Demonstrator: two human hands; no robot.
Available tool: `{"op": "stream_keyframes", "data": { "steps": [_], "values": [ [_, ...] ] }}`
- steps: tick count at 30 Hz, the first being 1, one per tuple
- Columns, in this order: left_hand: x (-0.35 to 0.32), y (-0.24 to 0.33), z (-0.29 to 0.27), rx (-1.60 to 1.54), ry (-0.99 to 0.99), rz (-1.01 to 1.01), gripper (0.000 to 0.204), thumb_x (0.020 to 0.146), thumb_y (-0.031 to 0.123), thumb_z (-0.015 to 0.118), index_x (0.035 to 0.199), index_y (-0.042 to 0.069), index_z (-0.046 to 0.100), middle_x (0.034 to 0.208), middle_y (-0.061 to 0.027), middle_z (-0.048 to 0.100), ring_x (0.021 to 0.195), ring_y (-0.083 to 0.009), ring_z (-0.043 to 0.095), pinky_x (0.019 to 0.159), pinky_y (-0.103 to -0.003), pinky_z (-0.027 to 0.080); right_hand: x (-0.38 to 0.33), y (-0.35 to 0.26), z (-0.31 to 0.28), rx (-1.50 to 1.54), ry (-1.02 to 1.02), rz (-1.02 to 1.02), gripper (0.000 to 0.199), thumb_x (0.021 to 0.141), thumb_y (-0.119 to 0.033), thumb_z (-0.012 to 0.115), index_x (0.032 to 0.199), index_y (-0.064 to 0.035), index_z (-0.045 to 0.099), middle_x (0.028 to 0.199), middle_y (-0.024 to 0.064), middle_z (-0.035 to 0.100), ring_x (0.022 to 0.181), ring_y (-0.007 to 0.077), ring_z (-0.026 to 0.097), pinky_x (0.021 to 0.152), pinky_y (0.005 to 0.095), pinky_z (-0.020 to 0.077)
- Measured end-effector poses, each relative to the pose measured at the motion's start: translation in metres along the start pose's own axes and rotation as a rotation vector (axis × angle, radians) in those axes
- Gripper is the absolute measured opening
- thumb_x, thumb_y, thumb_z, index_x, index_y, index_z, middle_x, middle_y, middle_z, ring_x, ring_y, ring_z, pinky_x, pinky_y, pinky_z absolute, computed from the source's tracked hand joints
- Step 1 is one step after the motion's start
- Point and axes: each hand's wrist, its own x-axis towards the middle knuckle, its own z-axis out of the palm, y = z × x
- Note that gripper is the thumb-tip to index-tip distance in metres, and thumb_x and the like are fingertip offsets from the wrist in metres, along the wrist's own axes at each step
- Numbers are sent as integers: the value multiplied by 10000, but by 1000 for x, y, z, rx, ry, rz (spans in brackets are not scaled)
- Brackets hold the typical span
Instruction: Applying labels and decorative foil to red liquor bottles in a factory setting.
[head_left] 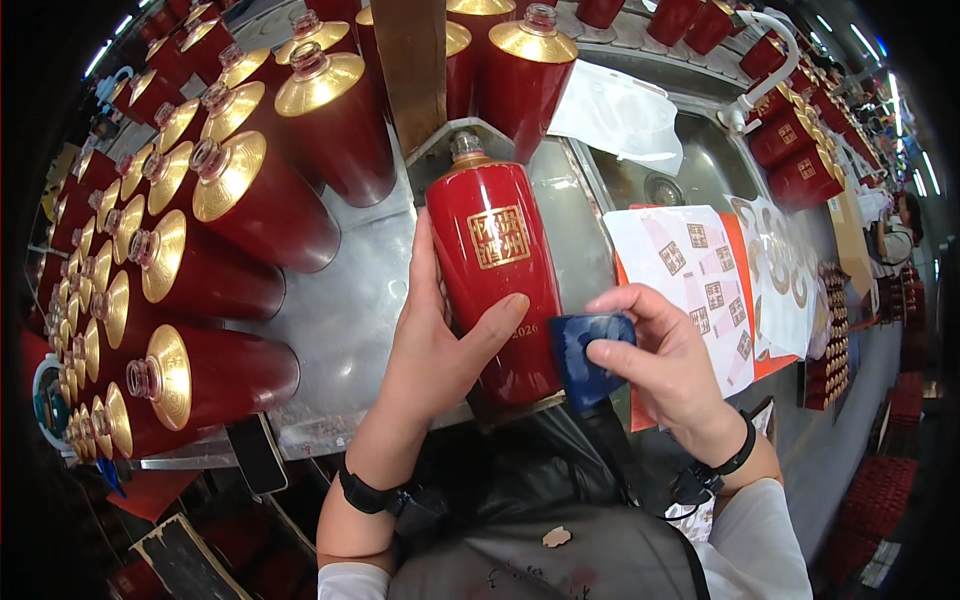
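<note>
A metal work table (350, 320) fills the middle of the view, and its left side and far edge are crowded with red bottles (240, 290) that have gold shoulders and small clear necks, most of them tilted toward the camera in rows. Near the middle of the table's front edge stands one red bottle with a gold square label (497, 270), upright and apart from the rows. The left hand (430, 350) is wrapped around its left side, thumb across the lower front, gripping it. To the right of the bottle, on the table's right part, lies a sheet of label stickers (690, 270) on white backing over an orange underlay, with a white and gold patterned sheet (780, 270) just beyond it. A crumpled white plastic bag (620, 115) rests near the far edge, behind the stickers. The right hand (665, 365) is closed on a small dark blue pad (585, 350), fingers pinching its right end, and the pad touches the lower right side of the labelled bottle. Both wrists carry black bands.
</note>
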Motion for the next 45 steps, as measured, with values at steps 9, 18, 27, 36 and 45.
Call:
{"op": "stream_keyframes", "data": {
  "steps": [9,18,27,36,45],
  "values": [
    [-2,0,3,28,-2,30,975,874,110,728,1554,-16,42,1370,-178,500,1198,-227,579,984,-356,506,-5,10,6,-64,-21,55,272,895,22,683,1141,-23,577,1077,36,640,945,67,629,833,214,520],
    [-1,0,3,-16,-25,17,970,879,147,726,1554,-3,46,1357,-183,504,1194,-240,583,981,-365,514,-4,10,9,-70,-12,38,262,897,13,684,1129,-32,572,1069,35,637,947,72,625,834,223,520],
    [-1,-7,0,12,-20,51,992,877,165,735,1540,-58,33,1379,-198,488,1198,-238,577,988,-353,501,-5,11,10,-109,10,9,263,890,8,694,1120,-40,575,1022,26,644,943,70,618,831,221,514],
    [-1,-11,2,-52,-17,96,1003,868,160,748,1536,-68,36,1387,-197,480,1212,-228,565,991,-354,498,-6,15,13,-206,56,-79,277,875,24,703,1114,-27,573,1001,29,649,917,71,615,827,230,512],
    [-2,-10,2,-63,-16,98,989,874,173,745,1536,-55,47,1397,-202,467,1222,-232,561,993,-362,501,-5,16,14,-201,72,-95,273,874,16,710,1106,-29,574,990,34,653,908,72,615,825,229,516]
  ]
}}
